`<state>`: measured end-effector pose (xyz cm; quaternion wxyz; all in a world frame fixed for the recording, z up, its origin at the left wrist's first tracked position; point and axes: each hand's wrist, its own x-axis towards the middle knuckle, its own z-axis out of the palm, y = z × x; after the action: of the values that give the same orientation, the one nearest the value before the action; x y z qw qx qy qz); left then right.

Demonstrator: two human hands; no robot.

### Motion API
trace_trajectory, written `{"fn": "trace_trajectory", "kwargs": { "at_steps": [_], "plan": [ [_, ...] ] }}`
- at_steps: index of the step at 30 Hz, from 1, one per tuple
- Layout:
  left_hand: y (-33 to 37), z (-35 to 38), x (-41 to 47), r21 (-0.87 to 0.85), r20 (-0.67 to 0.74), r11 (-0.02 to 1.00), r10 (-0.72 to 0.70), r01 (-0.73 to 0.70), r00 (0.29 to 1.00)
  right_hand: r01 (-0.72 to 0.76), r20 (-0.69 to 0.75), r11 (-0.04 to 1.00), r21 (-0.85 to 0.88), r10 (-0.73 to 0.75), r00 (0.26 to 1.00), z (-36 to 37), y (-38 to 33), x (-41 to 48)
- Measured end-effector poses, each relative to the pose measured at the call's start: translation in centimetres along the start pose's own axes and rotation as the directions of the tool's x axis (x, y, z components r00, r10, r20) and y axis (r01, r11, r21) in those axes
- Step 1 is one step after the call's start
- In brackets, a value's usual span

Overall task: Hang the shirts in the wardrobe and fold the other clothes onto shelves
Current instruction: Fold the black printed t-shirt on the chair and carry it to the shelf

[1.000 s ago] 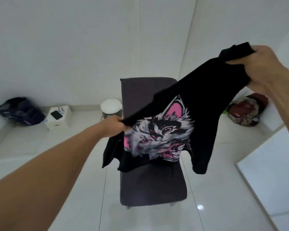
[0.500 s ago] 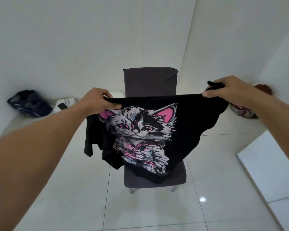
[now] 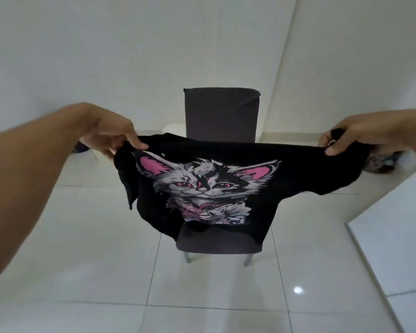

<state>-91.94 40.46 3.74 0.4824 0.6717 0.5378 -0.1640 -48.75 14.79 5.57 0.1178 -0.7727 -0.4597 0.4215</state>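
From the head view, the black cat shirt [image 3: 226, 179] is held stretched wide in front of the chair [image 3: 221, 114], its top edge pinched by the left hand [image 3: 111, 133] and clamped in the right hand [image 3: 351, 135], probably spread out for hanging.

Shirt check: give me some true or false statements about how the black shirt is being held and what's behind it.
1. The left hand and right hand both grip the shirt. True.
2. The cat print faces the camera, right way up. True.
3. The shirt lies flat on the chair. False: it is held up, stretched between the hands in front of the chair.
4. The chair is white. False: it is dark grey.
5. The shirt is on a hanger. False: no hanger is in view; only the hands hold it.
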Motion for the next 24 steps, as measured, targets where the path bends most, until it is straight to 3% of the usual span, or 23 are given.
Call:
{"fn": "trace_trajectory", "kwargs": {
  "at_steps": [2,4,8,12,16,20,24],
  "plan": [
    [0.3,-0.8,0.0,-0.034,0.121,0.995,-0.089,0.094,0.989,-0.084,0.147,0.986,0.141,0.063,0.987,-0.7,0.4,-0.2],
    [0.4,-1.1,1.2,-0.022,0.130,0.988,-0.148,0.152,0.980,-0.112,0.142,0.980,0.167,0.089,0.986,-0.9,1.0,0.8],
    [0.4,0.6,5.6,0.011,-0.035,0.990,-0.143,0.143,0.989,-0.158,-0.016,0.986,0.052,0.159,0.987,1.2,2.0,5.6],
    [-0.7,2.3,12.8,0.146,-0.291,0.987,-0.017,0.062,0.956,-0.169,-0.183,0.985,-0.037,0.160,0.970,4.7,3.3,13.0],
    [-2.3,4.5,21.1,0.326,-0.391,0.945,0.115,0.020,0.913,-0.172,-0.334,0.983,-0.068,0.140,0.932,8.2,5.5,21.4],
    [-3.5,6.9,29.3,0.256,-0.516,0.966,0.146,-0.011,0.844,-0.182,-0.409,0.983,-0.030,0.155,0.899,11.7,7.9,29.4],
    [-3.6,7.8,37.4,0.030,-0.637,0.998,0.055,-0.046,0.769,-0.260,-0.411,0.964,-0.058,0.214,0.886,14.1,10.4,36.4]
  ]
}}
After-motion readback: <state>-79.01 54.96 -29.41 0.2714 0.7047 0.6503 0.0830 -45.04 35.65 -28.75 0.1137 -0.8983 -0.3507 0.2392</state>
